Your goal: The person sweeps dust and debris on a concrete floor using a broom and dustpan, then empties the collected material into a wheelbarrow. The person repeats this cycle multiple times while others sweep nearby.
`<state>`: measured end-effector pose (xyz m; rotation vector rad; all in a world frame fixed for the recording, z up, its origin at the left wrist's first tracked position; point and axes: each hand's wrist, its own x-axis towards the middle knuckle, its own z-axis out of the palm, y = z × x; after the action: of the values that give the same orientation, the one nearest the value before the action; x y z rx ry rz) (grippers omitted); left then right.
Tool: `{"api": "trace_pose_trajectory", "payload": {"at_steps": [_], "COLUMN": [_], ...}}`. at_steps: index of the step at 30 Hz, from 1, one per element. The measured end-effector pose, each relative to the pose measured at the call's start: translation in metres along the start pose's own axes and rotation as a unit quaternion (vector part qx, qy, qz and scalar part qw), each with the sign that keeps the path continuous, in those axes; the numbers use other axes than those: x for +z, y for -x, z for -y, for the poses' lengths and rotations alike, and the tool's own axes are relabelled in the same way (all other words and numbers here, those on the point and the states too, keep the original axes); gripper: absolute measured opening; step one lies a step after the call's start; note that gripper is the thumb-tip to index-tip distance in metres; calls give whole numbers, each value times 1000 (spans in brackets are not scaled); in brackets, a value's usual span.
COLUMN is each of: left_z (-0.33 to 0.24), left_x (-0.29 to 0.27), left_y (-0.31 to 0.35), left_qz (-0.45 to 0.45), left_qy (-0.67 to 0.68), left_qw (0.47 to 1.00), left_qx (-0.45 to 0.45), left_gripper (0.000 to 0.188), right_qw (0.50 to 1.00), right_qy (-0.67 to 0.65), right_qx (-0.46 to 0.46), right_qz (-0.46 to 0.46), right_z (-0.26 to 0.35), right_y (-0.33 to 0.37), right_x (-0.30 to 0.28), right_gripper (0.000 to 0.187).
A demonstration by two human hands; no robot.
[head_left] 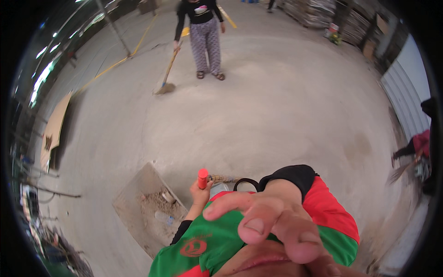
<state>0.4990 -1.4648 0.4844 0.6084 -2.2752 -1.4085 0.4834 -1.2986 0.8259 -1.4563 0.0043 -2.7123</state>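
Note:
My left hand (199, 196) is closed round an upright handle with a red end (202, 177); what the handle belongs to is hidden below. Left of that hand, a dusty grey open container (134, 184) holds dirt, small debris and a clear plastic piece (162, 217). Close to the camera, my right hand (272, 217) is raised in front of my green and red top, its fingers bent and apart with nothing in them. A straw-coloured bundle (224, 178) and a black loop (246, 181) show beyond my left hand, partly covered.
Ahead, a person (203, 37) stands holding a broom (168, 74) on the concrete floor. Another person's dark red sleeve (421, 142) and a broom (404, 171) are at the far right. Cardboard (55, 129) lies at left; stacked goods (309, 11) stand at the back.

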Motion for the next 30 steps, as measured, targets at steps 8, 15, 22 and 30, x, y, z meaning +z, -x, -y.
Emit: {"api": "trace_pose_trajectory", "payload": {"at_steps": [8, 15, 22, 30], "left_z": [-11, 1, -14, -14], "left_x": [23, 23, 14, -1], "left_y": [-10, -14, -1, 8], "left_qz": [-67, -2, 1, -8], "left_qy": [11, 39, 66, 108], "left_qw": [998, 999, 994, 994], "left_qx": [-14, 31, 85, 18], "left_gripper": [24, 29, 33, 41], "right_qw": [981, 990, 976, 893], "right_qy": [45, 92, 107, 92], "right_qx": [-167, -15, 181, 439], "right_qz": [83, 103, 57, 31], "right_z": [-13, 8, -11, -27], "right_y": [-10, -5, 14, 51], "right_x": [-34, -26, -22, -103], "right_gripper": [27, 34, 25, 17]}}
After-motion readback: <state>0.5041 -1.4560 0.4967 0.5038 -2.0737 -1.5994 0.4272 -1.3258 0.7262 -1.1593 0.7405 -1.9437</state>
